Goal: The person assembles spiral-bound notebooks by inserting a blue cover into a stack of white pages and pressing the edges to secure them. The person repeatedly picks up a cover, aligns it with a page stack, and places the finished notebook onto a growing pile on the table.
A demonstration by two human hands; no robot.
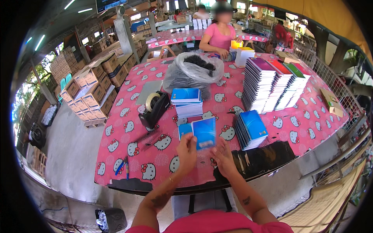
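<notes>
My left hand is closed on a blue-covered notebook, gripping its lower left edge above the table. A second blue cover shows just behind it; whether it is also held cannot be made out. My right hand is open, fingers spread, by the notebook's lower right corner. Beyond them stands a pile of blue-covered notebooks with no coils visible. To the right, a stack of blue notebooks has black spiral bindings. Loose black coils lie left of my left hand.
Left are a black tape dispenser and blue-handled pliers. A plastic bag of black pieces sits behind. Tall spiral notebook stacks stand right, near a flattened carton. Across the pink table, a co-worker handles things.
</notes>
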